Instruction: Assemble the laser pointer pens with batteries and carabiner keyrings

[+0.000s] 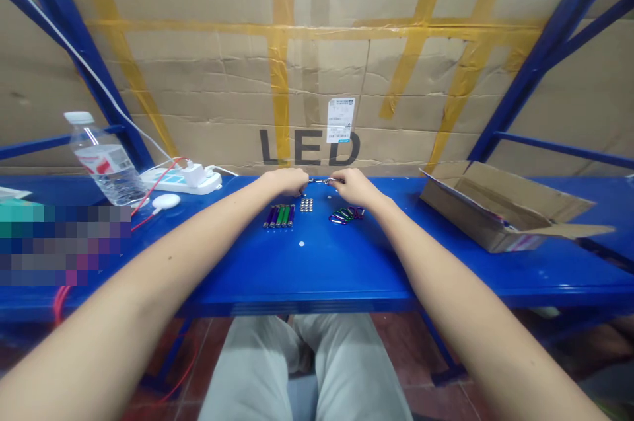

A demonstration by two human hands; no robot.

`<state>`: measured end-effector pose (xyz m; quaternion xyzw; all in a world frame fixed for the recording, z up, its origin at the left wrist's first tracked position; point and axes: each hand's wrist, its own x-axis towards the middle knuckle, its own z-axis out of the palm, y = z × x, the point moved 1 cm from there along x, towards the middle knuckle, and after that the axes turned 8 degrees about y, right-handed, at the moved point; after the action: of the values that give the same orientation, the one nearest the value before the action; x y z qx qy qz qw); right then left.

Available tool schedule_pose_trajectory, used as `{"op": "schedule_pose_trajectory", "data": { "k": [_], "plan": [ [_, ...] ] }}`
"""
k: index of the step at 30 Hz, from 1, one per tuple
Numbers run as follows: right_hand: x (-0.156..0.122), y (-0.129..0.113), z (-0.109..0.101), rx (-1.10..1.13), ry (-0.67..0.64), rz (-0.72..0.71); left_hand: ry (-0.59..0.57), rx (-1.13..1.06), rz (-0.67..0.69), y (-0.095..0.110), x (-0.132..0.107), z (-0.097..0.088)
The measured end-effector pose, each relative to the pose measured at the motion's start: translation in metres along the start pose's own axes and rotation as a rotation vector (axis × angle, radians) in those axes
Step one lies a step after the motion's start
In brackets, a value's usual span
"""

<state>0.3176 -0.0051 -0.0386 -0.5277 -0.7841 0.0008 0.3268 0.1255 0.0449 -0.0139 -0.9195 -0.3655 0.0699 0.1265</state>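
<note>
My left hand (pixel 288 181) and my right hand (pixel 353 186) meet near the back of the blue table, both with fingers closed. Between them stretches a small, thin silver metal piece (pixel 319 181), gripped at its two ends; its exact kind is too small to make out. Just in front of my left hand lie several small tubes (pixel 280 216) in purple and green, side by side. Small round silver pieces (pixel 306 205), like button cells, form a tidy block to their right. Several coloured carabiners (pixel 345 215) lie in front of my right hand.
On the right stands an open cardboard box (pixel 460 209). A water bottle (pixel 106 160), a white power strip (pixel 183 180) and a red cable (pixel 158 186) occupy the left. Behind the blue table (pixel 307 275) rises a large taped carton (pixel 222 90) between blue frame posts.
</note>
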Motion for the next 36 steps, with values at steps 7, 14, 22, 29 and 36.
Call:
{"op": "schedule_pose_trajectory", "data": {
  "k": [7,14,22,29,36],
  "plan": [
    [0.0,0.0,0.0,-0.01,-0.018,0.01,0.049,-0.043,-0.028,-0.011,-0.002,0.01],
    [0.001,0.004,0.002,0.016,-0.008,0.027,0.094,-0.132,-0.047,-0.026,-0.008,0.016],
    [-0.001,0.0,0.016,0.261,-0.031,0.06,0.341,-0.399,-0.109,-0.042,-0.031,0.045],
    [-0.001,-0.005,0.035,0.25,-0.13,-0.021,0.384,-0.418,0.018,-0.036,-0.032,0.053],
    [0.002,-0.012,0.04,0.046,-0.218,-0.075,0.358,-0.454,0.069,-0.034,-0.025,0.057]
  ]
}}
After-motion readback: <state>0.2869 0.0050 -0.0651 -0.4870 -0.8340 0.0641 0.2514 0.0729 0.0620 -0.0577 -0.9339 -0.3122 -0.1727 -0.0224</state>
